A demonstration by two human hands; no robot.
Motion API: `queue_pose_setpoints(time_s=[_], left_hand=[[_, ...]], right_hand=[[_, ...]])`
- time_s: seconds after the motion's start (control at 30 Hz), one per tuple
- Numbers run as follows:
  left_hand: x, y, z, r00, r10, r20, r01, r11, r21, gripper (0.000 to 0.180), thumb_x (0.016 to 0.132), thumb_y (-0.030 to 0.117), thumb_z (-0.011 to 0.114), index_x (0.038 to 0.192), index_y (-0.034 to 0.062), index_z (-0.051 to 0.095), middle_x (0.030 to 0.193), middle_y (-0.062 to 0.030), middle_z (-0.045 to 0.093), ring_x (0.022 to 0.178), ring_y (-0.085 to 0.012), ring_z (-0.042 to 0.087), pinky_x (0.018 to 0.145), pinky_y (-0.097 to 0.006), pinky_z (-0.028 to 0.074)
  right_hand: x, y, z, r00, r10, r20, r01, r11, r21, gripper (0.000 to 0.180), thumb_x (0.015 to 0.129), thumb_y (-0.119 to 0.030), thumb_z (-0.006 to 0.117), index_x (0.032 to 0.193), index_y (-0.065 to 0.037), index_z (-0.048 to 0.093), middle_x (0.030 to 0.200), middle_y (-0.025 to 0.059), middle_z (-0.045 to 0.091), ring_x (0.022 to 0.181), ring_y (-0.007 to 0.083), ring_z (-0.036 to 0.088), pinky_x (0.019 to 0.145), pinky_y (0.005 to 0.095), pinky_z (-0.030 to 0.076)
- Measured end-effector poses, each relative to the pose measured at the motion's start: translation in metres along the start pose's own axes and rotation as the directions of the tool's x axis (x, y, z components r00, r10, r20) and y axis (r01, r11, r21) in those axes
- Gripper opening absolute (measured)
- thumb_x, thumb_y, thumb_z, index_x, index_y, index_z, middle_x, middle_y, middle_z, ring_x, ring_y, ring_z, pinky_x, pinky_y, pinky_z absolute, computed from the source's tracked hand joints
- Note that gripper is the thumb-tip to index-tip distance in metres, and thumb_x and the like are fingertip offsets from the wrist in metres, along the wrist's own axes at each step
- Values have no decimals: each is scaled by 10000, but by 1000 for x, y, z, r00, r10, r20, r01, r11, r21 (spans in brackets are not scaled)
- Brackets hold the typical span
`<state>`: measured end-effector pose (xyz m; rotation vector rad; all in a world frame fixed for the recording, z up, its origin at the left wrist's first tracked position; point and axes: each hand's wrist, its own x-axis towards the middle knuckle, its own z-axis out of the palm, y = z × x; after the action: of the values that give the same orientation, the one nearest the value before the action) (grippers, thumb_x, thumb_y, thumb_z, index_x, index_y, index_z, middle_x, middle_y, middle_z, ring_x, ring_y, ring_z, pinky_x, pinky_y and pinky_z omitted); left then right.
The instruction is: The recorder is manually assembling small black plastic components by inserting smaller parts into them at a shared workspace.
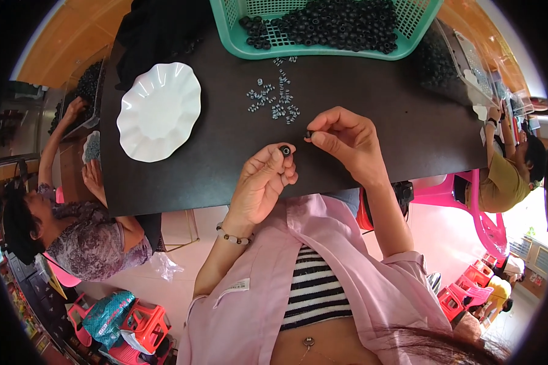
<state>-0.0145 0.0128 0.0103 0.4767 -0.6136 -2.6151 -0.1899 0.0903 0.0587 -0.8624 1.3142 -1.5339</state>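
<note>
My left hand [263,182] is closed, pinching a small black round plastic piece [285,150] between thumb and fingers; a pale ring shows in its hole. Just to its right and slightly higher, my right hand [350,143] grips another small dark piece [309,134] at the fingertips, its exact shape mostly covered. The two pieces are apart, both held above the dark table [420,143]. Beyond my hands lie several small shiny pieces [283,112], which look like short metal springs, in a loose scatter.
A green plastic basket [225,38] of black hollow pieces [341,24] stands at the far edge. On the left lie a white scalloped plate [158,112] and black cloth [149,36]. Clear bins stand at both sides. Co-workers [97,237] sit left and right [508,176].
</note>
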Motion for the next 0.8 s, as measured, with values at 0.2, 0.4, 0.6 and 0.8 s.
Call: queue_pose_setpoints(time_s=[0.2,0.4,0.6,0.8], left_hand=[[0,0,0,1000,2,-13,-2,1000,-3,267,952,253,562,1077,22,610,839,10,565,757,-86,516,714,-258,443],[1,0,-4,1000,3,8,-2,1000,-21,222,964,241,534,1034,41,600,853,1,557,777,-98,501,728,-265,453],[1,-3,-6,1000,21,6,-21,999,-43,232,946,252,569,1039,43,611,843,2,577,754,-94,526,708,-261,455],[-1,-5,-7,1000,19,12,-19,999,-42,232,942,242,575,1041,36,608,843,-4,578,755,-100,528,708,-260,456]], right_hand=[[-6,-2,7,994,-100,36,106,935,-339,111,816,-25,693,921,-5,663,900,39,624,854,111,575,788,254,458],[-3,0,12,978,-192,79,207,868,-452,112,788,-34,713,896,-34,682,890,36,632,831,124,540,745,262,431],[-2,2,19,965,-242,97,257,815,-519,118,770,-34,726,881,-49,688,855,27,638,813,130,525,734,264,431],[-3,1,19,956,-271,109,285,784,-551,129,753,-29,734,872,-51,688,840,30,640,803,137,521,726,269,432]])
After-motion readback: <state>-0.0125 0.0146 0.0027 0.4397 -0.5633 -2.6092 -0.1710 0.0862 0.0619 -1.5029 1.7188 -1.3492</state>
